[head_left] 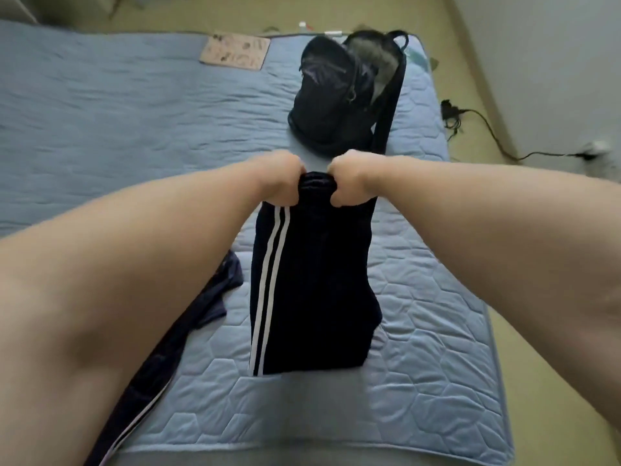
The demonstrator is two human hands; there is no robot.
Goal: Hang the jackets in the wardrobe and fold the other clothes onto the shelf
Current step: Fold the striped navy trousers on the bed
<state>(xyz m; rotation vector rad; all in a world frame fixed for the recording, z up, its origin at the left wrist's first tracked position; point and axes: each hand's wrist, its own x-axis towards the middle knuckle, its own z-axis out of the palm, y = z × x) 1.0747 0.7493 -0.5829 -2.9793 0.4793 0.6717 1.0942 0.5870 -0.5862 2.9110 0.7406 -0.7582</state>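
**A:** What could go wrong from here?

**B:** Nearest, a second dark garment (pixel 218 290) with a white stripe lies partly under the left forearm, at the near-left side of the quilted mattress pad (pixel 420 314). An arm movement could drag it off the edge. The striped track pants (pixel 312 280) lie in a long strip down the middle of the pad. The left hand (pixel 280 179) and right hand (pixel 349 181) are close together, each clamped on a corner of the pants' far end. If one fist pulls harder, I'd expect the layers to skew and the fold to come out crooked.

**A:** And what can't you make out?

**B:** The fingers are curled under the cloth, so I can't tell whether they hold a waistband or cuffs. The arm and the frame edge cut off the near garment, so it could be a jacket or trousers. Just beyond the hands sits a black backpack (pixel 336 95), gaping open, its grey contents unclear. A dark strip runs from it towards the right hand, and I can't say if it's a strap or cloth. No wardrobe or shelf is in view.
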